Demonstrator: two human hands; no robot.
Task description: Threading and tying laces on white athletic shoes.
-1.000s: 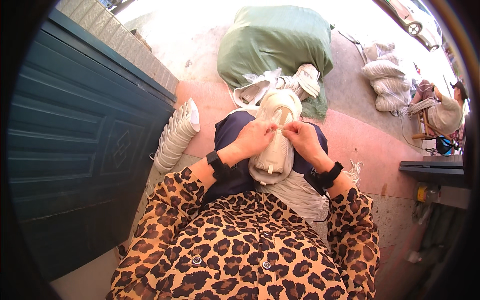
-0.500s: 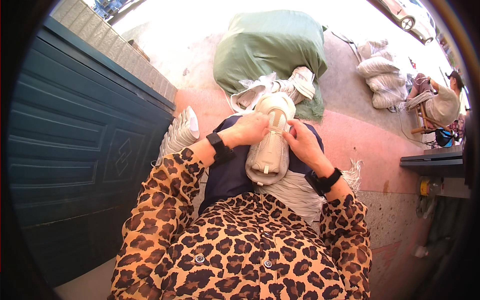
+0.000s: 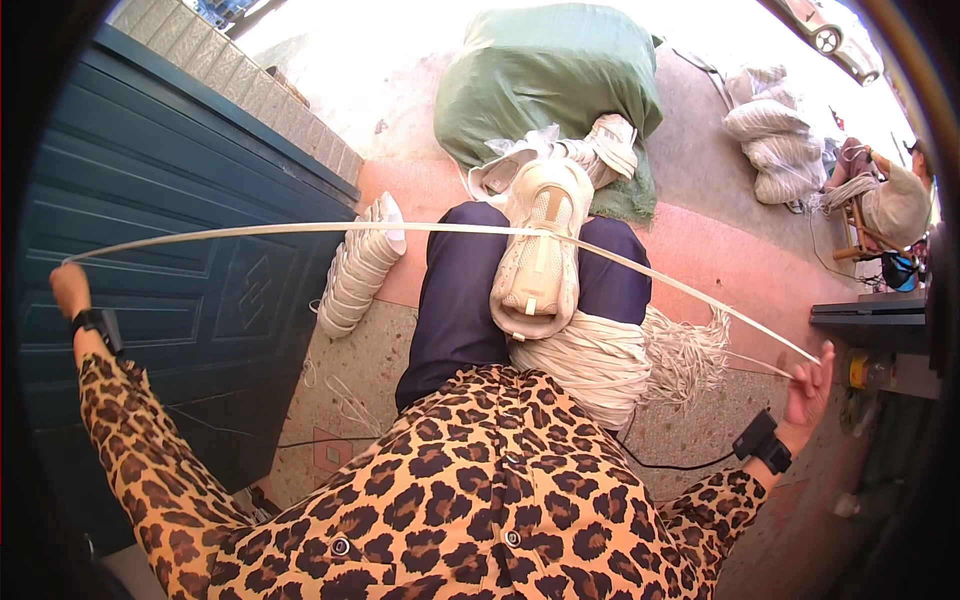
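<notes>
two hands are flung wide, and a long cream lace (image 3: 440, 229) runs taut between them in a shallow arc across the lap. the left hand (image 3: 70, 290), out at nine o'clock by the dark teal door (image 3: 180, 260), is closed in a fist on one end; the right hand (image 3: 810, 385), at four o'clock, pinches the other end between thumb and fingers (image 3: 822, 362), the rest of them spread. the lace passes through the cream shoe (image 3: 540, 250) lying sole-down on the person's dark trousers (image 3: 460, 300), so the wide stretch looks meant to draw it through and even the ends. just below the shoe a big bundle of cream laces (image 3: 590, 360) rests against the lap, handy to the hands. at twelve o'clock a green sack (image 3: 540, 90) lies bulging; its contents cannot be seen. an open clear bag (image 3: 500, 170) against it holds more cream shoes. a stack of white soles (image 3: 360, 270) stands at ten o'clock
</notes>
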